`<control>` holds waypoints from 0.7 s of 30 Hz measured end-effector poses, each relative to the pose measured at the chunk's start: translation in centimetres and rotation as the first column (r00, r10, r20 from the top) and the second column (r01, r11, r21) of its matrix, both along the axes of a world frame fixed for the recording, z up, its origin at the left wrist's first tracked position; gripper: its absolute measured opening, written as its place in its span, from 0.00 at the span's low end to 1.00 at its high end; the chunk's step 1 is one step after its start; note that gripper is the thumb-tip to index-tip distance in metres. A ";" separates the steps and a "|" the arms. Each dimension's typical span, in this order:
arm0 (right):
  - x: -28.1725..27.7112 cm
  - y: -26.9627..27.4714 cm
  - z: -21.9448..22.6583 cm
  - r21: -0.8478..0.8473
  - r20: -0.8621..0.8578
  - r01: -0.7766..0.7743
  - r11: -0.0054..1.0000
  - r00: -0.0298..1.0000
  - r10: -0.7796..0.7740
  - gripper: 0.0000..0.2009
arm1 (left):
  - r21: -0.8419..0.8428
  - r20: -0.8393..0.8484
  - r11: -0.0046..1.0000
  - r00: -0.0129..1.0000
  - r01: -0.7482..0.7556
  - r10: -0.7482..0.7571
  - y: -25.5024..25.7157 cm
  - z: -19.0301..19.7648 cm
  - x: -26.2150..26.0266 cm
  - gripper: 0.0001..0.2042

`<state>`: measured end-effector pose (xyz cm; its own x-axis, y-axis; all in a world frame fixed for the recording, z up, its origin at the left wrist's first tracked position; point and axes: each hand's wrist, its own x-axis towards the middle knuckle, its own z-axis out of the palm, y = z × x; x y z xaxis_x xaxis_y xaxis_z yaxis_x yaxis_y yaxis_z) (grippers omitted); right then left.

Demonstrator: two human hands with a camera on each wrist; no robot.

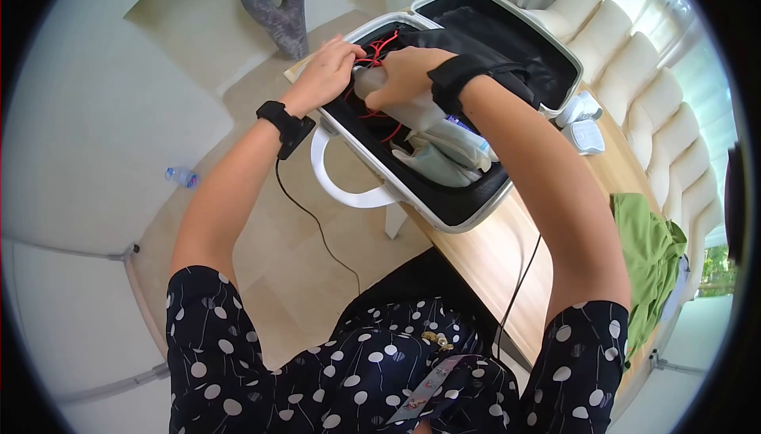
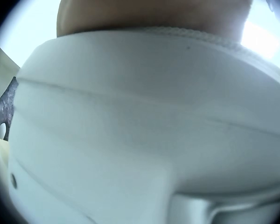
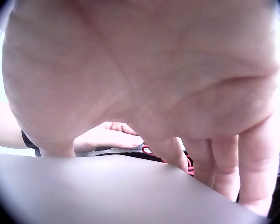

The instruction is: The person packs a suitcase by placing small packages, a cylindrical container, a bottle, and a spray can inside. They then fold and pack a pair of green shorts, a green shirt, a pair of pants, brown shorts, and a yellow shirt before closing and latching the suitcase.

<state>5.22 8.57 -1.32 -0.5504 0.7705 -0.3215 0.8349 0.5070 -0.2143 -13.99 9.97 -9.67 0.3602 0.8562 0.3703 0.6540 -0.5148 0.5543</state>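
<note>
An open white suitcase with a black lining lies on the table. My right hand reaches into its near half and grips a smooth pale grey pouch, thumb on one side and fingers on the other. Most of the pouch's top is covered by that hand in the head view. My left hand rests on the suitcase's left rim, fingers extended over the edge. Red elastic cords run beside both hands. Translucent soft packages lie in the near end of the same half.
The suitcase's white handle sticks out over the table's side. White shoes and a green garment lie on the wooden table at right. Cream chairs line the far side. A plastic bottle is on the floor.
</note>
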 end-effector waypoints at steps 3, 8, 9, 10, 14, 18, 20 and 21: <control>-0.8 0.3 -0.1 -0.001 0.009 -0.007 1.000 1.000 0.007 0.33 | 0.044 0.005 0.997 0.998 -0.060 0.059 0.0 -0.4 0.4 0.11; 0.7 0.2 1.1 0.043 0.053 -0.034 0.999 0.998 0.031 0.30 | 0.135 0.088 0.989 0.995 -0.064 0.053 0.1 -0.1 0.0 0.09; 1.2 0.0 1.4 0.040 0.064 -0.024 0.999 0.998 0.022 0.31 | 0.127 0.090 0.990 0.994 -0.067 0.056 0.0 -0.2 0.1 0.09; 1.9 -0.1 1.6 0.039 0.075 -0.013 0.999 0.997 0.010 0.33 | 0.175 0.102 0.980 0.992 -0.097 0.079 -0.1 -0.2 0.3 0.09; 4.3 -0.4 1.8 0.070 0.052 0.004 0.998 0.999 -0.008 0.35 | 0.347 0.088 0.923 0.985 -0.168 0.147 -0.4 0.0 0.7 0.10; 6.8 -0.9 3.1 0.058 -0.048 -0.021 0.998 0.999 0.024 0.38 | 0.440 0.089 0.882 0.985 -0.171 0.146 -1.1 0.6 0.9 0.12; 8.0 -1.2 3.4 0.202 -0.212 -0.040 0.979 0.974 0.083 0.39 | 0.482 0.058 0.861 0.986 -0.164 0.156 -1.5 1.2 1.3 0.13; 8.5 -1.2 3.9 0.231 -0.187 -0.056 0.971 0.977 0.101 0.39 | 0.482 0.062 0.861 0.986 -0.164 0.153 -1.7 1.5 1.5 0.13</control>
<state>13.72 7.37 2.58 -0.6470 0.7621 -0.0258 0.7434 0.6229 -0.2436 -12.52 8.29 -8.12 0.2227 0.6122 0.7587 0.7408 -0.6122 0.2765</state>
